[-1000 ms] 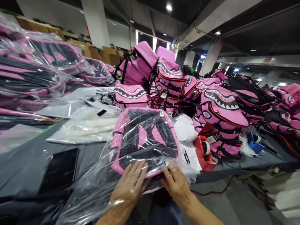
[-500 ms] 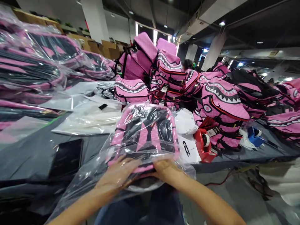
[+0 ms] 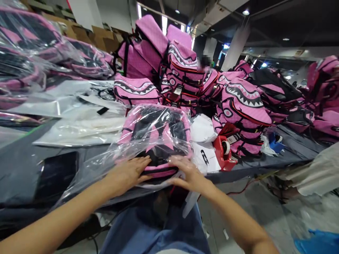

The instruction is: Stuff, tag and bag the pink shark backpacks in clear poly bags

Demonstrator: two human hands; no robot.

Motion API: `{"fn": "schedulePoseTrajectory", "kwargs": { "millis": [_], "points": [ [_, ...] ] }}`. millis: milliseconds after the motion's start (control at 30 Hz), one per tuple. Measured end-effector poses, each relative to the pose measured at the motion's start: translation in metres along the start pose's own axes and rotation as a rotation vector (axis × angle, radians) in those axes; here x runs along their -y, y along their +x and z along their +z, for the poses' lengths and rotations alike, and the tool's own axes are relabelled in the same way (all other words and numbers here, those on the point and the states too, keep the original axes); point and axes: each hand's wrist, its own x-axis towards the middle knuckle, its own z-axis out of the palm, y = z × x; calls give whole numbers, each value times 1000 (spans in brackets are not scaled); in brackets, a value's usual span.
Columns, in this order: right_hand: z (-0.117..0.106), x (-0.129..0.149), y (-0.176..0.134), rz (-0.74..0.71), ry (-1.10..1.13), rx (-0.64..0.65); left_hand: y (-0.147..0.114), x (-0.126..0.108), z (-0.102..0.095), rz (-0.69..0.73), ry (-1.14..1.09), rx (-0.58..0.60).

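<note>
A pink and black backpack [image 3: 156, 135] lies on the table edge in front of me, its straps facing up. A clear plastic bag [image 3: 106, 158] covers it, with loose film spreading to the left. My left hand [image 3: 129, 173] rests on the near left part of the backpack, fingers stretched out and thumb along the pink edge. On the near right, my right hand [image 3: 186, 173] touches the plastic and the edge with fingers and thumb apart. Below the right hand hang a pale strip [image 3: 190, 204] and a dark red piece that I cannot make out.
Pink shark-mouth backpacks [image 3: 245, 102] are piled behind and to the right. A red tape dispenser [image 3: 225, 153] stands beside white papers [image 3: 205, 155]. At left are a dark tablet-like slab [image 3: 57, 173], flat clear bags [image 3: 79, 130] and wrapped backpacks [image 3: 87, 60]. A person's legs [image 3: 312, 173] show at right.
My hands have opened and spread on the backpack's near edge, with the right thumb now apart from its fingers. The pale strip now shows below it. The view has shifted slightly.
</note>
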Motion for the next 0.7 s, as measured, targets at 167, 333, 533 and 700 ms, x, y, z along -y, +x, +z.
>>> {"fn": "schedulePoseTrajectory", "kwargs": {
  "millis": [167,333,533,700],
  "points": [
    [21,7,-103,289,-44,-351,-67,-64,53,280,-231,-483],
    [59,-12,-118,625,-55,-460,-72,-130,131,-156,-680,-268],
    [42,-12,-122,647,-26,-444,-40,-145,129,-587,-1022,-136],
    [34,2,-128,542,-243,-378,-57,-162,92,-528,-1011,-201]
  ]
}}
